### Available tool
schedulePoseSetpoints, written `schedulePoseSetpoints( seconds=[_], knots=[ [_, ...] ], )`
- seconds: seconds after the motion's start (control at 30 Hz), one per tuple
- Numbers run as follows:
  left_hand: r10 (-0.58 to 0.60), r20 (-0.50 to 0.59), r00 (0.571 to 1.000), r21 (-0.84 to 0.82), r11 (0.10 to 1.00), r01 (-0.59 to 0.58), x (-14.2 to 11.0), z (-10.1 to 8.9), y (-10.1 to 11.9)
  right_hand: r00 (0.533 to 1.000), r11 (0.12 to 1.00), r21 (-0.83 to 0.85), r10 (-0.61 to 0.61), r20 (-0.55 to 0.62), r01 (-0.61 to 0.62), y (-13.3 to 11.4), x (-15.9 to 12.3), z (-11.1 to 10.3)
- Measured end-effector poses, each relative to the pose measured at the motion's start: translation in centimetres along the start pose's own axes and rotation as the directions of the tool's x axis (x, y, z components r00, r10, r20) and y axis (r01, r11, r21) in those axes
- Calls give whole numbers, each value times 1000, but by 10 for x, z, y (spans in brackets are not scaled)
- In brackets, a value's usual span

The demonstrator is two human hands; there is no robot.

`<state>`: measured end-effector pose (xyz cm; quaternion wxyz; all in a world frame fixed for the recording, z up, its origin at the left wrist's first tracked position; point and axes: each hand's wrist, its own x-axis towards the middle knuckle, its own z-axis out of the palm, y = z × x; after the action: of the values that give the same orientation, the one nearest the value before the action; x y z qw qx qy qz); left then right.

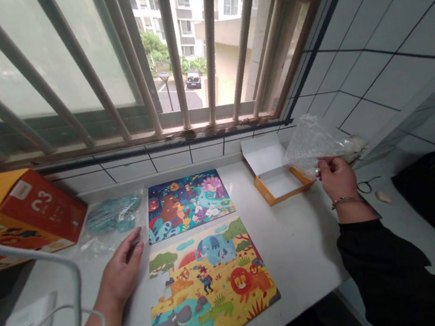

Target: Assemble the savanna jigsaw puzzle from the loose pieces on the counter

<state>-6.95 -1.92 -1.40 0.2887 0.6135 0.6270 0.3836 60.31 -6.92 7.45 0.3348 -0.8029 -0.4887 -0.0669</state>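
Observation:
Two finished picture puzzles lie on the white counter [299, 238]: a yellow animal puzzle [210, 285] near me and a blue forest puzzle [186, 201] behind it. My left hand [121, 272] rests flat and open on the counter, just left of the yellow puzzle's upper corner. My right hand [337, 177] is raised at the right, fingers pinched on a crumpled clear plastic bag [311, 142] held above the counter's edge.
A clear bag of teal puzzle pieces [112, 215] lies left of the blue puzzle. An orange puzzle box [11, 217] stands at far left, an open orange tray box [275, 176] at back right. A white cable [55, 282] crosses front left. Barred window behind.

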Motion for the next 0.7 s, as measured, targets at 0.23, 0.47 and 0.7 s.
schedulePoseSetpoints(
  seconds=[0.23,0.47,0.7],
  knots=[
    [4,19,1000,5,1000,-4,0,1,-4,866,913,-128,-312,390,387,-49,-59,41],
    [11,29,1000,8,1000,-11,-4,0,6,885,899,-202,-302,354,388,-72,-75,51],
    [33,17,999,-12,999,-33,-5,2,10,967,931,-262,-245,70,255,-50,-37,-37]
  ],
)
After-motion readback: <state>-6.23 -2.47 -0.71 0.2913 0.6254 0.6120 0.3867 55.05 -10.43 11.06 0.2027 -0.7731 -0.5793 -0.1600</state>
